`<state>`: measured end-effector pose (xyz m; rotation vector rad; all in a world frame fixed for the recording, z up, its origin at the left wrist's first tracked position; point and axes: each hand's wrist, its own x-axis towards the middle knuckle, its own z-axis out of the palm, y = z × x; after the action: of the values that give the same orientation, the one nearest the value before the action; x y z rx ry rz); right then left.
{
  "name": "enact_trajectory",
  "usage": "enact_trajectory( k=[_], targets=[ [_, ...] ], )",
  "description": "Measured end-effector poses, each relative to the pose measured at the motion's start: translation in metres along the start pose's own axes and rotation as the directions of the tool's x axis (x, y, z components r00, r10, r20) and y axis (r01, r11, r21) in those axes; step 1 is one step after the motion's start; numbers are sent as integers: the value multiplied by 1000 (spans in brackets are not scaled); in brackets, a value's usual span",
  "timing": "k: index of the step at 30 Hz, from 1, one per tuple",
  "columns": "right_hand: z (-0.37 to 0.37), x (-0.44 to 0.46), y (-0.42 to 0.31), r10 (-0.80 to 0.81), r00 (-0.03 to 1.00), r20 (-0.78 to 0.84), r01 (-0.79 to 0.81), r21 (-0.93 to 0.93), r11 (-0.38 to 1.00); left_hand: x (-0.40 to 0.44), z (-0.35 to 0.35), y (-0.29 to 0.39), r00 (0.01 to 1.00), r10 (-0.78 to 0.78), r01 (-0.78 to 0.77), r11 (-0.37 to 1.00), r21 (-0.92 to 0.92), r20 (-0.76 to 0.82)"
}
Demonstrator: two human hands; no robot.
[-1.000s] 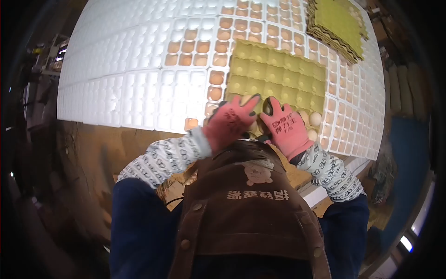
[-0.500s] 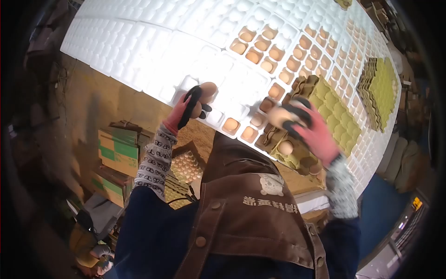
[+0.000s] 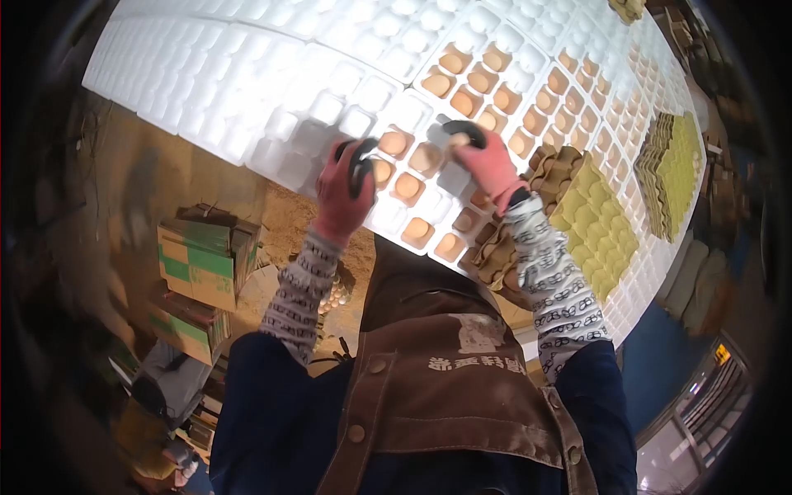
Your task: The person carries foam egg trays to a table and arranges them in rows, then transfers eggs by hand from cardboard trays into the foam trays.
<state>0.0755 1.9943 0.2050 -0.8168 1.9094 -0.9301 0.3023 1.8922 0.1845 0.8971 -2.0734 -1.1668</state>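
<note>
My left hand (image 3: 344, 188), in a pink glove with black fingers, is curled at the near edge of a white foam egg tray, its fingertips against a brown egg (image 3: 382, 172). My right hand (image 3: 488, 158), gloved alike, is closed over another egg (image 3: 458, 143) above the same tray; its fingers partly cover that egg. Between the hands, several brown eggs (image 3: 407, 186) sit in separate cells. Below my right forearm lies a brown pulp tray (image 3: 495, 252), partly hidden by the sleeve.
More white foam trays (image 3: 206, 78) cover the table, those to the right holding eggs. An upturned pulp tray (image 3: 598, 227) lies beside my right arm, and a stack of pulp trays (image 3: 667, 173) stands farther right. Cardboard boxes (image 3: 198, 260) are on the floor at left.
My right hand has moved left and away from the pulp tray to the foam tray. Several eggs now sit in cells between my hands. The left hand has lowered its eggs to the tray.
</note>
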Motion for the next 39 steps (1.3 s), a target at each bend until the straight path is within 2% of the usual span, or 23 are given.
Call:
enact_trajectory(
  k=[2, 3, 6, 8, 10, 14, 16, 17, 18, 20, 22, 24, 26, 28, 29, 31, 32, 33, 34, 35, 36, 38, 39],
  targets=[
    [12, -15, -17, -313, 949, 24, 260, -620, 741, -30, 8, -18, 997, 67, -69, 996, 60, 34],
    [15, -17, -13, -394, 919, 26, 295, -711, 639, -43, 10, -26, 993, 100, -105, 991, 88, 55],
    [6, -18, -14, -354, 934, 43, 254, -776, 577, -52, 16, -29, 945, 260, -311, 904, 294, 200],
    [-8, -24, -13, -398, 917, 35, 272, -785, 557, -45, 22, -16, 959, 226, -274, 894, 354, 170],
    [-15, -27, -10, -184, 970, 160, 223, -888, 402, -32, 33, -4, 946, 268, -311, 909, 276, 185],
    [-64, -96, -21, -336, 940, 64, 311, -565, 764, -11, 63, 87, 928, 303, -331, 938, 106, 215],
    [-131, -171, -35, -377, 921, -99, 271, -532, 802, -23, 82, 124, 899, 357, -358, 933, -43, 255],
    [-163, -212, -35, -195, 957, -216, 109, -356, 928, -33, 91, 145, 839, 406, -383, 914, -137, 361],
    [-195, -248, -20, -246, 934, -257, 111, -448, 887, -42, 102, 166, 766, 452, -388, 892, -231, 457],
    [-232, -302, 31, 40, 978, -206, -168, -654, 738, -46, 120, 206, 427, 554, -705, 699, -122, 715],
    [-231, -328, 86, 130, 990, -62, -127, -806, 579, -55, 145, 213, 329, 555, -767, 629, -127, 764],
    [-217, -341, 120, -182, 980, -85, 24, -850, 527, -63, 166, 236, 281, 552, -774, 614, -154, 785],
    [-221, -359, 113, -170, 933, -316, -27, -533, 846, -79, 188, 251, 230, 494, -795, 592, -131, 838],
    [-218, -372, 128, -54, 774, -630, 191, 151, 970, -90, 206, 261, 184, 382, -822, 565, -71, 906],
    [-227, -386, 129, 79, 813, -576, 251, 471, 846, -82, 208, 265, 186, 343, -750, 655, -93, 921],
    [-229, -398, 145, 30, 887, -462, 261, 553, 791, -75, 206, 268, 441, 370, -261, 924, -278, 818],
    [-229, -401, 150, -57, 919, -389, 284, 557, 780, -72, 206, 267, 557, 310, 19, 923, -385, 771],
    [-213, -400, 169, 169, 926, -338, 5, 458, 889, -64, 210, 265, 540, 159, 339, 858, -386, 827],
    [-209, -390, 137, -229, 930, -286, 204, -117, 972, -57, 217, 262, 480, 21, 621, 698, -356, 877],
    [-189, -383, 137, -310, 915, -257, 173, -445, 879, -61, 228, 261, 576, -49, 410, 881, -236, 816],
    [-175, -382, 141, -380, 903, -201, 125, -723, 680, -66, 240, 264, 556, 191, -68, 980, -185, 809],
    [-187, -382, 142, -279, 928, -246, 106, -543, 833, -89, 257, 286, 468, 294, -679, 724, 126, 834],
    [-195, -380, 143, -229, 941, -247, 100, -443, 891, -92, 263, 287, 474, 257, -657, 741, 143, 842]
  ],
)
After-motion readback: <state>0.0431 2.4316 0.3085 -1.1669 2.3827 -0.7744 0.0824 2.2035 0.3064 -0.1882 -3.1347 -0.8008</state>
